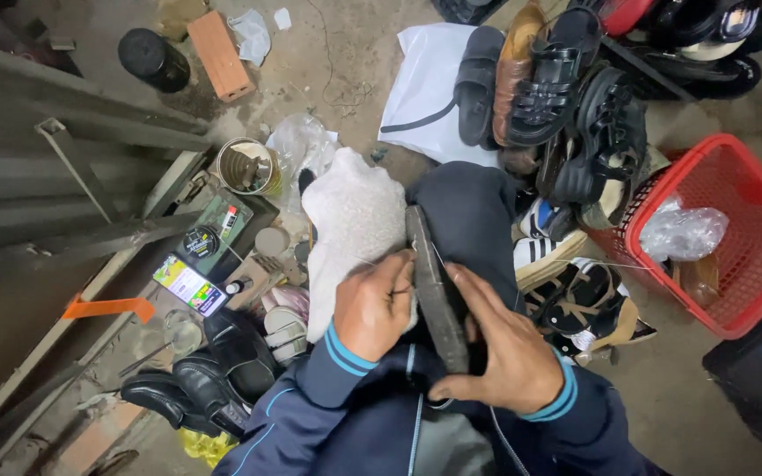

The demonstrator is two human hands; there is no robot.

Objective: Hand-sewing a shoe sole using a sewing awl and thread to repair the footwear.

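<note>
A red basket (751, 220) sits on the floor (346, 62) at the right. Inside it is a crumpled clear bag (683, 231) and something brown under it that is hard to make out. Near the top left, a round tin (247, 166) stands open with a dark thing inside. A black pot (153, 59) stands farther back, next to a brick (220, 55). A small box (222, 231) by the tin holds little round tins and tubes.

In the middle, the person holds a dark shoe sole (438, 291) up on its edge, over their lap. The left hand (374, 307) is curled on the left side of the sole, with its fingers closed and pressed against it. The right hand (504, 348) grips the sole from the right, thumb up along the flat side and fingers wrapped under it. A thin thread (615, 264) runs from the sole out to the right. Both arms are in dark blue sleeves with light blue bands.

A white cloth (353, 220) lies over the left knee, just beside the sole. Black shoes (213, 370) lie on the floor at the lower left. A pile of sandals (566, 97) sits behind, near the basket
</note>
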